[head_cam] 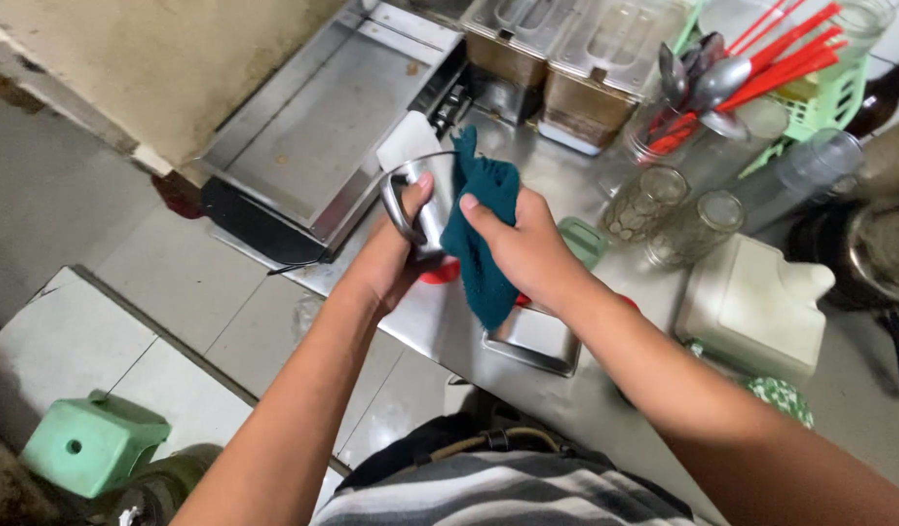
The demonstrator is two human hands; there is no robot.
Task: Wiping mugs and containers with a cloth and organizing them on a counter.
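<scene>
A: Head view looks down on the steel counter (566, 409). What is in the hands?

B: A shiny metal mug (425, 200), held above the counter's near edge. It is polished steel with a curved handle on the side toward the person. The left hand (396, 248) has a closed grip on that handle, thumb up against the mug's wall.

A: And the other one?

B: The right hand (523, 244) grips a dark teal cloth (484, 234), pressed against the mug's side. The cloth bunches at the top near the rim and hangs down below the hand, covering most of the mug's right half.

A: What stands around them?

B: Just behind the mug is a flat steel griddle (313, 127) with a raised rim. To the right stand two empty glass jars (674, 214), then a white plastic jug (756, 307) lying on the counter. Farther back, spoons (703, 78) and red straws (781, 58) poke out of a holder beside a green basket (824, 97). Below the hands lies a small steel tray (537, 341), partly hidden by the cloth and right wrist. A green stool (89, 443) sits on the floor at lower left.
</scene>
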